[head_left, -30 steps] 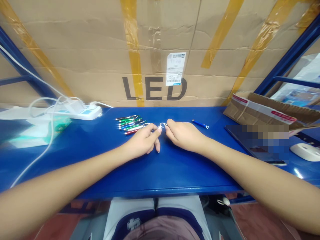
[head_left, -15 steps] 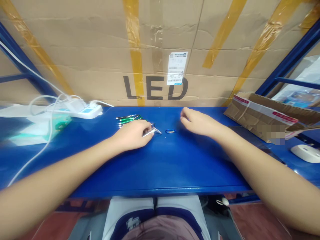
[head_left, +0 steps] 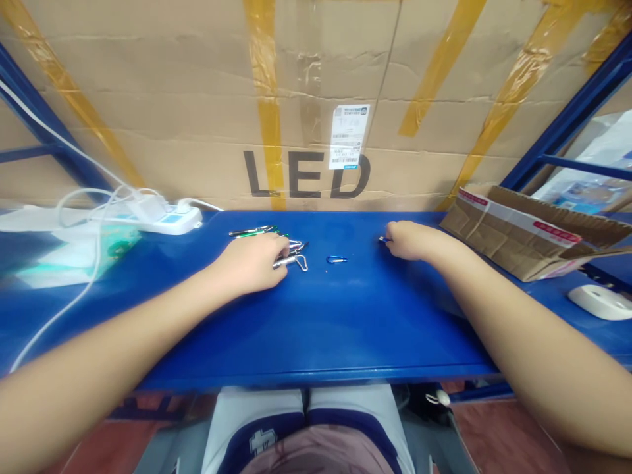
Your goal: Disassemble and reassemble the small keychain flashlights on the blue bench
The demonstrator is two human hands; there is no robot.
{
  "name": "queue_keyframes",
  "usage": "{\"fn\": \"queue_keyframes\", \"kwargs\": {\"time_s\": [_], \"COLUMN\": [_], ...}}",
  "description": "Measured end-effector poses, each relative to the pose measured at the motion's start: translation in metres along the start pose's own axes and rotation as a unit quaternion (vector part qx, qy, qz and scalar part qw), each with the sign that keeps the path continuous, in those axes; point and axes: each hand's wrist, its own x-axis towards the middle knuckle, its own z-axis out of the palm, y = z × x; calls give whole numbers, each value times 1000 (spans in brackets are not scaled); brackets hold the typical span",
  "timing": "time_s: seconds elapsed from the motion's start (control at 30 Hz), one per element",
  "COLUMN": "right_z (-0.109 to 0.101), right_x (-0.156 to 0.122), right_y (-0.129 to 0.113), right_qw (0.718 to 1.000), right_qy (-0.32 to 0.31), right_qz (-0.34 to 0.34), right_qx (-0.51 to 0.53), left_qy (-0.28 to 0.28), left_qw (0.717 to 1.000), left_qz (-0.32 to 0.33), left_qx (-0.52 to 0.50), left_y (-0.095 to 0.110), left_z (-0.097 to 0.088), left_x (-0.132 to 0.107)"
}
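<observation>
Bending over one slim blue piece [head_left: 384, 239], my right hand [head_left: 405, 240] sits low on the right part of the blue tabletop [head_left: 355, 329]. Only one silver-tipped end pokes out past the fingers, so I cannot tell whether that grip is clamped on it. My left hand [head_left: 259, 262] lies over a pile of slim metal clips [head_left: 254, 231], just against one silver clip [head_left: 286, 261] with a looped end; whether this grip is clamped, I cannot tell either. My hand hides too much of the pile for a full count. One blue carabiner [head_left: 337, 259] lies between my two hands, apart from both. Farther out, I count one white power strip [head_left: 178, 222] at left and one open cardboard box [head_left: 498, 230] at right.
</observation>
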Motion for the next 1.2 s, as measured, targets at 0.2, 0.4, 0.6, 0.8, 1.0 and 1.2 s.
{"fn": "queue_keyframes", "kwargs": {"time_s": [0.2,0.4,0.6,0.8,1.0,1.2], "right_z": [-1,3,6,10,13,7], "right_x": [-14,-49,-56,-32,-28,-45], "right_y": [-15,-58,-67,-47,-46,-63], "right_qw": [976,846,860,921,917,890], "right_qy": [123,206,231,171,118,102], "right_qz": [-142,-441,-405,-321,-343,-352], "right_qx": [106,217,210,141,166,272], "left_qy": [74,-12,-58,17,12,3], "left_qw": [975,849,814,836,788,767], "left_qz": [19,-8,-13,-35,-97,-55], "left_qx": [-206,-528,-578,-548,-608,-640], "left_y": [11,30,29,24,25,26], "left_z": [13,27,27,31,30,22], "left_x": [3,5,6,9,14,7]}}
